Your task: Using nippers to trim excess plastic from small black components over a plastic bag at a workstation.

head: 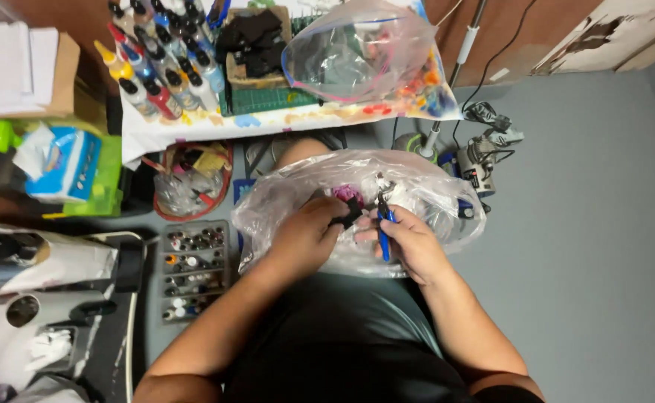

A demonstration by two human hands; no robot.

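Both hands work over a clear plastic bag on the lap.

The left hand [305,235] pinches a small black part [351,213] at 12 o'clock of the clear plastic bag [432,198]. The right hand [410,242] is closed around blue-handled cutters [383,220], just at 3 o'clock of the part. A tray of small bottles [193,269] lies at 9 o'clock.

This is a home hobby corner for painting and building small models. A paint-stained surface [193,123] carries rows of dropper paint bottles [159,56] and a green cutting mat [268,98]. Below, on the grey floor [581,224], stand a tray of small paint pots [193,269], a round red basket of odds and ends [191,183] and a lamp stand with cables [454,71].
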